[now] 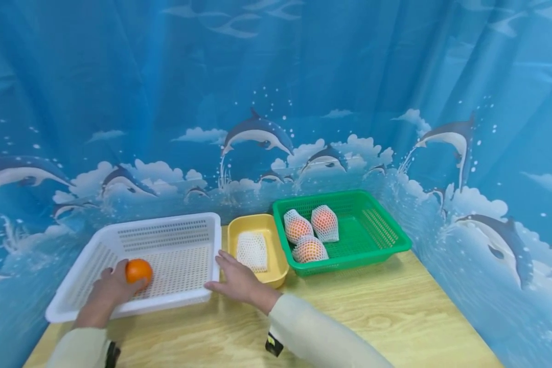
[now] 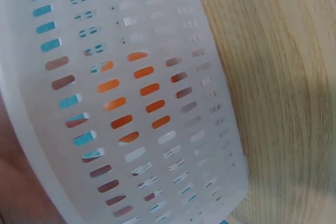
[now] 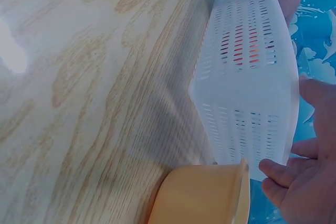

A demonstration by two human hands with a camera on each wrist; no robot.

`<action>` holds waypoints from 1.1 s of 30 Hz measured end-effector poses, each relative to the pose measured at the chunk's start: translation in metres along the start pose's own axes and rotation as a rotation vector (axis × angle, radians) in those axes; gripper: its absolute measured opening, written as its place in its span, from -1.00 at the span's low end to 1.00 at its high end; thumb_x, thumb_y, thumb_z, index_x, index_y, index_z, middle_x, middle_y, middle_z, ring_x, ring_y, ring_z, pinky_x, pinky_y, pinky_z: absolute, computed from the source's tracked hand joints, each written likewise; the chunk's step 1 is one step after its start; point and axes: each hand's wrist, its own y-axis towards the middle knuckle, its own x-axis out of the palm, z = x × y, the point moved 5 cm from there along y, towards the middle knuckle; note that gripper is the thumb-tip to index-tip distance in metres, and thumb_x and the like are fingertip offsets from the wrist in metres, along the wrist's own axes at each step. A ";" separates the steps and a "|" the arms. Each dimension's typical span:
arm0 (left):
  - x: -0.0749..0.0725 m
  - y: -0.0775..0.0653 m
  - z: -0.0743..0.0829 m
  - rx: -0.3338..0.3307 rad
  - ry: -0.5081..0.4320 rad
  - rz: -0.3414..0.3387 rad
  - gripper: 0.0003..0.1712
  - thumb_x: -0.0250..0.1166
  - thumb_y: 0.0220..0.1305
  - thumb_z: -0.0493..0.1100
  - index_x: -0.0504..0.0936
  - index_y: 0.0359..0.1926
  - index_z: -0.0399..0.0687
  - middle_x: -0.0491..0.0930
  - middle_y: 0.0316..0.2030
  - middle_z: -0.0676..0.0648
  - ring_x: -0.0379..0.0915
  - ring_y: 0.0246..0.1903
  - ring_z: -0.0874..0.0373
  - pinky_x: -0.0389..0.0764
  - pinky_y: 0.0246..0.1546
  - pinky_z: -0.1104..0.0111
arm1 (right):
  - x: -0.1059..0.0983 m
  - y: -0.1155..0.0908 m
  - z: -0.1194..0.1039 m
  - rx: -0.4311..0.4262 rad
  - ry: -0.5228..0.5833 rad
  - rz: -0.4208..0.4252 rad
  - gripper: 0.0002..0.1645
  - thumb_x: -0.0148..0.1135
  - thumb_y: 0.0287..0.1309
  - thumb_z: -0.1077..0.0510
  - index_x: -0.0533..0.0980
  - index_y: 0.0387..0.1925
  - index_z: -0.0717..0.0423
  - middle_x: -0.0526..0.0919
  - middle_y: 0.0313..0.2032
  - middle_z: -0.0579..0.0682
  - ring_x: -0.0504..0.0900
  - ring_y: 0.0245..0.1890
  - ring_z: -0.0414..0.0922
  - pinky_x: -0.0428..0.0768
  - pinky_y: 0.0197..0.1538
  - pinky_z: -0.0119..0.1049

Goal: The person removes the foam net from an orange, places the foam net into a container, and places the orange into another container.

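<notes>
The left hand (image 1: 112, 289) reaches into the white plastic basket (image 1: 167, 227) and grips an orange (image 1: 139, 271), thumb and fingers on either side of it. Through the slots in the basket wall, orange patches (image 2: 149, 89) show in the left wrist view, with part of the left hand (image 2: 21, 177) at the edge. My right hand (image 1: 239, 278) rests against the basket's front right corner. In the right wrist view its fingers (image 3: 281, 174) lie fairly straight at the rim and outer wall, with the thumb apart from them.
A yellow tub (image 1: 276, 245) holding a white foam net (image 1: 252, 250) stands between the two baskets. To its right, a green basket (image 1: 368, 240) carries three net-wrapped fruits (image 1: 298, 227). All stand on a wood-grain table (image 1: 372, 312) before a blue dolphin curtain (image 1: 276, 66).
</notes>
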 end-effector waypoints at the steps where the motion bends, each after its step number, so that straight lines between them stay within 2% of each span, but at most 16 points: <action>1: 0.000 0.000 -0.001 -0.021 0.002 0.013 0.07 0.17 0.11 0.25 -0.12 0.30 -0.39 0.01 0.05 -0.59 0.13 -0.07 -0.48 0.29 -0.08 -0.21 | 0.000 0.000 -0.001 0.002 -0.003 0.001 -0.08 0.11 0.05 -0.30 0.14 0.32 0.08 0.05 0.36 0.00 0.14 0.31 -0.09 0.29 0.23 -0.15; 5: -0.005 -0.002 0.001 -0.029 -0.002 0.078 0.06 0.08 0.16 0.28 -0.16 0.34 -0.35 -0.08 0.14 -0.59 -0.03 0.03 -0.51 0.17 0.01 -0.26 | -0.002 -0.001 -0.002 -0.004 -0.006 0.014 -0.09 0.10 0.06 -0.30 0.15 0.31 0.10 0.08 0.35 0.02 0.15 0.30 -0.08 0.27 0.25 -0.17; 10: -0.018 -0.017 0.016 0.095 0.003 0.207 -0.01 -0.09 0.23 0.33 -0.10 0.32 -0.39 -0.08 0.17 -0.61 -0.08 0.08 -0.52 0.11 0.01 -0.28 | -0.008 -0.006 0.001 -0.024 0.030 0.046 -0.12 0.07 0.11 -0.28 0.13 0.32 0.12 0.11 0.34 0.01 0.18 0.29 -0.08 0.28 0.25 -0.18; 13: -0.023 -0.024 0.028 0.169 0.012 0.304 -0.05 -0.18 0.25 0.35 -0.03 0.31 -0.37 -0.02 0.16 -0.60 -0.04 0.08 -0.51 0.12 -0.03 -0.30 | -0.016 -0.011 0.003 -0.055 0.052 0.102 -0.17 0.07 0.14 -0.25 0.16 0.31 0.12 0.17 0.32 -0.01 0.22 0.27 -0.09 0.30 0.24 -0.19; 15: -0.026 -0.028 0.037 0.193 0.002 0.344 -0.07 -0.21 0.27 0.35 -0.02 0.32 -0.35 -0.01 0.16 -0.59 -0.04 0.09 -0.50 0.09 -0.04 -0.33 | -0.022 -0.014 0.006 -0.076 0.063 0.144 -0.20 0.07 0.14 -0.23 0.19 0.29 0.10 0.22 0.29 -0.01 0.25 0.25 -0.10 0.32 0.23 -0.19; 19: -0.031 -0.034 0.056 0.257 -0.042 0.426 -0.17 -0.10 0.30 0.25 0.04 0.32 -0.29 0.04 0.18 -0.53 -0.01 0.12 -0.45 0.08 0.00 -0.31 | -0.034 -0.020 0.015 -0.091 0.088 0.202 -0.23 0.07 0.15 -0.23 0.21 0.27 0.10 0.26 0.26 -0.01 0.26 0.24 -0.09 0.32 0.23 -0.18; 23: -0.031 -0.041 0.076 0.353 -0.119 0.528 -0.25 0.07 0.26 0.11 0.12 0.30 -0.26 0.13 0.19 -0.43 0.08 0.13 -0.36 0.16 0.06 -0.22 | -0.043 -0.026 0.028 -0.083 0.108 0.232 -0.25 0.08 0.15 -0.20 0.21 0.28 0.08 0.27 0.26 -0.01 0.26 0.24 -0.08 0.31 0.23 -0.15; 30: -0.013 -0.058 0.110 0.471 -0.262 0.648 -0.31 0.27 0.13 -0.03 0.25 0.21 -0.20 0.20 0.18 -0.32 0.15 0.14 -0.24 0.21 0.12 -0.12 | -0.052 -0.042 0.054 -0.081 0.165 0.306 -0.29 0.11 0.15 -0.17 0.25 0.25 0.04 0.31 0.23 0.05 0.27 0.23 -0.06 0.32 0.21 -0.09; 33: -0.003 -0.063 0.123 0.531 -0.318 0.685 -0.32 0.32 0.06 -0.07 0.29 0.17 -0.20 0.23 0.16 -0.30 0.17 0.12 -0.22 0.22 0.13 -0.09 | -0.052 -0.051 0.065 -0.072 0.209 0.339 -0.32 0.13 0.14 -0.16 0.27 0.23 0.02 0.34 0.20 0.01 0.30 0.20 -0.09 0.35 0.19 -0.10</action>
